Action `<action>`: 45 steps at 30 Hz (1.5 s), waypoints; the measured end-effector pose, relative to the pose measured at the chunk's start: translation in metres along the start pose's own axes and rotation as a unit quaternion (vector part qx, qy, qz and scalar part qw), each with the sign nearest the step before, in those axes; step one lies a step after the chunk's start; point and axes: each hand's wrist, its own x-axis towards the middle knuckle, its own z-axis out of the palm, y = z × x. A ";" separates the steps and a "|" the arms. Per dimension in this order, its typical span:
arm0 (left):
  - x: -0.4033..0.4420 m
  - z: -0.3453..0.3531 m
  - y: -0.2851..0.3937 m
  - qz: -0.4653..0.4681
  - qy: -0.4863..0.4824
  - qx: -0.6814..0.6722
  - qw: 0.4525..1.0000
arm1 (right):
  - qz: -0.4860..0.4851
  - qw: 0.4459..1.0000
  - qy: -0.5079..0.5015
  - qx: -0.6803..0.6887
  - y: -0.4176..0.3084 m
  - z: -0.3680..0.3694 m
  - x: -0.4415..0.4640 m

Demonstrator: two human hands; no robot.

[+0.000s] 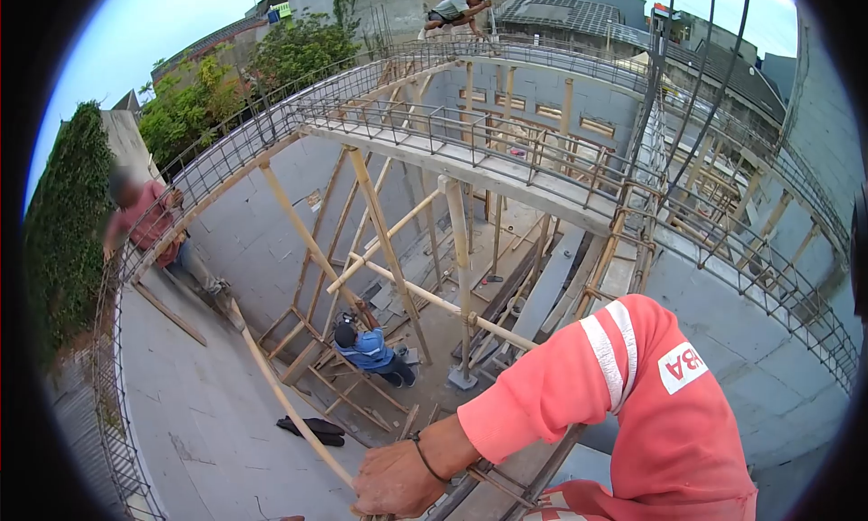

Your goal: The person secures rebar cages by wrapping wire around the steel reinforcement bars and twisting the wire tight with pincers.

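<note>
Left, a cage of reinforcing bars (116, 367) follows the outer edge of a pale wall (185, 403). A person in a red shirt (151, 215) is at the wall's rim, with legs on its inner side. A bamboo pole (287, 391) slants down in front of the wall, its lower end reaching the wearer's right hand; a dark cloth (312, 431) lies just beside the pole. Further in, the enclosure opens down to a floor (436, 363), where a person in blue (366, 347) stands with one arm raised; room for movement there is broken up by slanting poles and timber. The right hand (407, 471), at lower centre, is partly closed, fingers curled downward beside the pole's end; its underside is hidden, so whether it grips anything cannot be told. An upright prop (457, 241) divides the central space, and a concrete beam (488, 172) spans it above. A crouching person (457, 11) occupies the far edge. Right, the wearer's pink sleeve (561, 385) covers the near part of the interior, before another block wall (750, 340) edged with bars.
</note>
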 end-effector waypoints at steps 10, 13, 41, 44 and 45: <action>-0.002 -0.002 0.009 -0.029 -0.012 -0.003 1.000 | 0.027 0.999 0.001 0.026 -0.004 0.002 -0.002; -0.001 -0.001 0.003 -0.019 -0.006 0.002 1.000 | 0.027 0.999 0.006 0.023 -0.004 0.002 -0.002; -0.001 -0.002 0.005 -0.013 -0.014 -0.009 1.000 | 0.025 1.000 -0.009 0.014 -0.006 -0.005 -0.001; -0.001 -0.003 0.006 -0.006 -0.014 -0.004 1.000 | 0.043 0.993 -0.108 0.012 -0.010 -0.017 0.000; -0.001 -0.004 0.009 -0.008 -0.017 -0.009 1.000 | 0.042 0.993 -0.112 0.016 -0.010 -0.018 0.000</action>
